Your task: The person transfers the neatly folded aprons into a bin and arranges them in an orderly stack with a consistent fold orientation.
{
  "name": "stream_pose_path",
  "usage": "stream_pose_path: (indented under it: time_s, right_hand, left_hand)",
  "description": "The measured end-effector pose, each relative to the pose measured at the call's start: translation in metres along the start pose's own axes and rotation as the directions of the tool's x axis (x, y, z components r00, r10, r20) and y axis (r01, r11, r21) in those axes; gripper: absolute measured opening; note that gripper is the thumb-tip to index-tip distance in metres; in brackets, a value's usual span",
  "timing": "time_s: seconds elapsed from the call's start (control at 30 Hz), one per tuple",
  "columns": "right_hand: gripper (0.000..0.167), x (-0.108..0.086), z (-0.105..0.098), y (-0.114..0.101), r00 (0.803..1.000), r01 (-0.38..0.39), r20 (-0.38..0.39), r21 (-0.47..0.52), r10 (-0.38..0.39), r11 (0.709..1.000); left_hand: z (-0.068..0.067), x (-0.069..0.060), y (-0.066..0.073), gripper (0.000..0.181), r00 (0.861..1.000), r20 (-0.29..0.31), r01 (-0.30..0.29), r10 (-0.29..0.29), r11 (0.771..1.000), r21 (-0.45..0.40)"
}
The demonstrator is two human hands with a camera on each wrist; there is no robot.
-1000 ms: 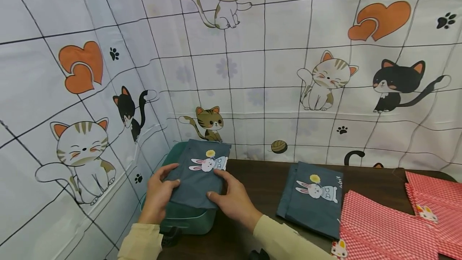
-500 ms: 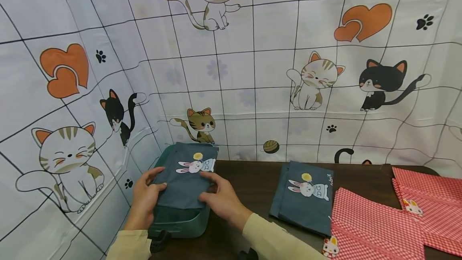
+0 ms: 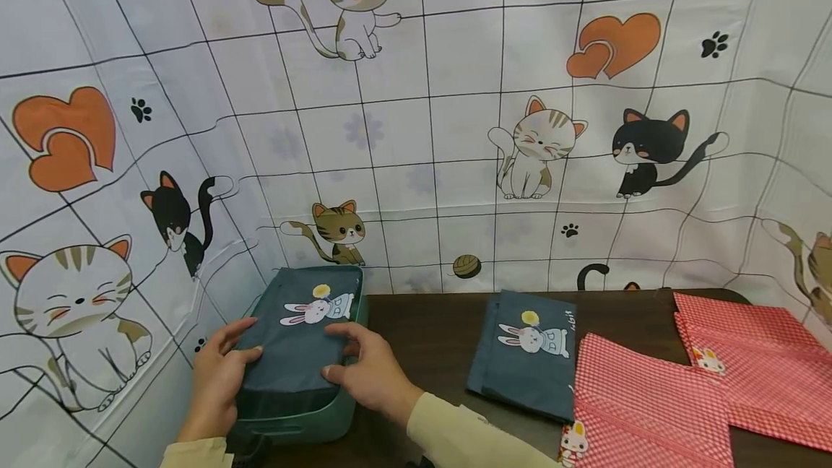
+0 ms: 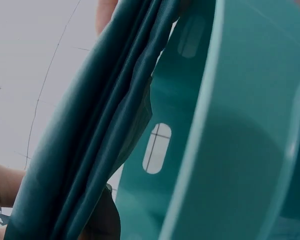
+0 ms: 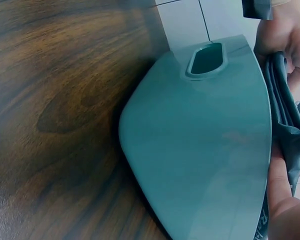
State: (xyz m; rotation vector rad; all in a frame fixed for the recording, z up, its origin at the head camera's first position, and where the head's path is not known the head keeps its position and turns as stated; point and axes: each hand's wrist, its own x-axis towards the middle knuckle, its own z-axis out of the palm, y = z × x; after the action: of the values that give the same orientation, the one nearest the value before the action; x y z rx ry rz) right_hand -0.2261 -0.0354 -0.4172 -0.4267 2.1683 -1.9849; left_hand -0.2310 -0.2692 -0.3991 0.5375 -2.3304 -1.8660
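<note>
Left hand pinched the left edge of the dark folded cloth, fingers part-curled. Cloth had dropped from above the green bin to its mouth; nearly in, I'd judge, not released. Right hand pinched opposite edge, barely open, fingers on both faces.

Reading my head view as a dial, a dark wood-grained table spreads at six o'clock. At five I see a folded slate-blue cloth printed with a white rabbit. At four lies a red-checked cloth just beside it, a second red-checked cloth farther right. Behind hangs a white gridded sheet: a black cat just shy of three, orange hearts at two.
</note>
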Motion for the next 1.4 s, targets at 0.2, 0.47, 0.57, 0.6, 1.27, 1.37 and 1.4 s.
stream_pose_path:
  time_s: [0.2,0.47,0.57,0.6,1.27,1.37,1.4]
  right_hand:
    - [0.052,-0.001,0.011,0.001,1.0,0.007,0.0,-0.005,-0.007,1.0]
    - [0.052,0.001,0.014,0.003,1.0,0.008,-0.015,-0.02,-0.009,1.0]
    - [0.052,0.002,0.016,0.002,1.0,0.01,-0.013,-0.024,-0.01,1.0]
    - [0.052,0.002,0.017,0.001,1.0,0.008,-0.014,-0.027,-0.009,1.0]
    - [0.065,0.007,0.018,0.004,0.999,-0.034,0.019,-0.04,0.035,0.999]
    - [0.066,0.007,0.017,0.004,0.999,-0.034,0.023,-0.038,0.035,0.999]
    - [0.066,0.007,0.017,0.005,0.999,-0.034,0.023,-0.038,0.035,0.999]
  left_hand:
    - [-0.008,-0.002,-0.008,0.066,0.999,-0.039,0.037,-0.037,0.999,-0.015]
    - [-0.011,0.0,-0.01,0.066,0.998,-0.062,0.029,-0.031,0.999,-0.028]
    - [-0.015,0.002,-0.01,0.066,0.998,-0.055,0.032,-0.033,0.999,-0.027]
    - [-0.015,0.002,-0.01,0.066,0.998,-0.057,0.033,-0.035,0.999,-0.029]
    - [-0.022,0.012,-0.018,0.063,0.998,-0.053,0.022,-0.024,0.999,-0.049]
    - [-0.024,0.014,-0.018,0.061,0.998,-0.059,0.024,-0.025,0.999,-0.021]
    - [-0.024,0.014,-0.018,0.06,0.998,-0.06,0.025,-0.026,1.0,-0.012]
